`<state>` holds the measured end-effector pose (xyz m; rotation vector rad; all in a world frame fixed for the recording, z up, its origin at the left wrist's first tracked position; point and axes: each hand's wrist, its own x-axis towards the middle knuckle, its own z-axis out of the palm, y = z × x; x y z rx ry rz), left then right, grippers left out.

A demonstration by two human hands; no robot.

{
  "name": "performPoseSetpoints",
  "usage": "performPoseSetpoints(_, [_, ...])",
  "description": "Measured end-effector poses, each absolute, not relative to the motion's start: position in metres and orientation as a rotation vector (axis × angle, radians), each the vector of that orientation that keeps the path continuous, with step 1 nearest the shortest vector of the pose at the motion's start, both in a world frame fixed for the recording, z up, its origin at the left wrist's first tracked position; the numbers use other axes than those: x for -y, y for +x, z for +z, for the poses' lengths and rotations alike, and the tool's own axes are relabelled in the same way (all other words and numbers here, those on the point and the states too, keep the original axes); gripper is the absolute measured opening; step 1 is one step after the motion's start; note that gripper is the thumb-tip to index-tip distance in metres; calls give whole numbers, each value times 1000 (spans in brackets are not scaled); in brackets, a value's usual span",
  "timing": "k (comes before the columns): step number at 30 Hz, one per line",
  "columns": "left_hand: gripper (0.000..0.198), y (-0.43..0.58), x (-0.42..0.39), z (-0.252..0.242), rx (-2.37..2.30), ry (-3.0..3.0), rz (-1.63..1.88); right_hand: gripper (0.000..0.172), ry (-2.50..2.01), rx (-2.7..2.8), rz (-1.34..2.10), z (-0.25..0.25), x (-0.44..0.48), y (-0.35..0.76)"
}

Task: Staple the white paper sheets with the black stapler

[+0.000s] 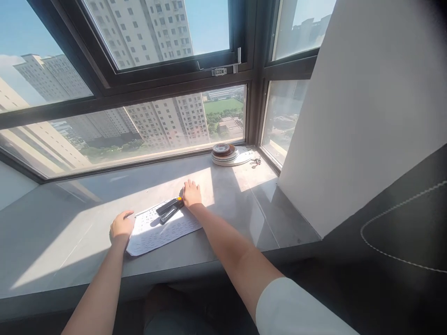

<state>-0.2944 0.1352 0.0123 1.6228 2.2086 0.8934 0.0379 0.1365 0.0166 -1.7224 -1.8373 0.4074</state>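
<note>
A stack of printed paper sheets (160,238) lies on the sill, tilted slightly, in patchy sunlight. My left hand (120,227) is closed at its left edge, fingers curled around the border; a small dark item shows by the fingertips, too small to name. On the upper part of the sheets rests a black stapler (170,212), its two arms spread apart in a V with an orange end to the right. My right hand (192,193) lies beside that orange end at the upper right corner, fingers stretched forward. Whether its thumb touches the stapler I cannot tell.
The grey stone window sill (230,209) ends at a front edge near me. Stacked round plates or coasters (226,156) stand in the far right corner, with a bunch of keys (256,162) beside them. A white wall (349,102) slants in at right; a beaded cord (380,251) hangs there.
</note>
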Motion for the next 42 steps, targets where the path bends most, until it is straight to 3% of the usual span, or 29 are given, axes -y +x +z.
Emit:
performPoseSetpoints(3, [59, -294, -135, 9, -2310, 1568, 887, 58, -1780, 1866, 404, 14, -132, 55])
performPoseSetpoints(6, [60, -288, -133, 11, -2336, 1635, 856, 56, -1895, 1786, 391, 11, -123, 82])
performPoseSetpoints(11, [50, -275, -125, 23, -2331, 1701, 858, 48, -2004, 1575, 333, 4, -98, 150])
performPoseSetpoints(17, [37, -232, -118, 38, -2379, 1704, 874, 53, -2045, 1496, 298, 3, -82, 190])
performPoseSetpoints(22, [36, -120, -112, 54, -1704, 2100, 1057, 51, -2092, 1583, 256, 8, -85, 192])
performPoseSetpoints(28, [30, -8, -131, 73, -1290, 2041, 767, 41, -2023, 1916, 108, 14, -87, 227])
performPoseSetpoints(36, [22, 10, -155, 29, -1414, 2204, 615, 37, -2044, 1974, -37, 13, -88, 234])
performPoseSetpoints(42, [23, 12, -155, 16, -1366, 2419, 622, 33, -1817, 1887, 137, 12, -100, 251])
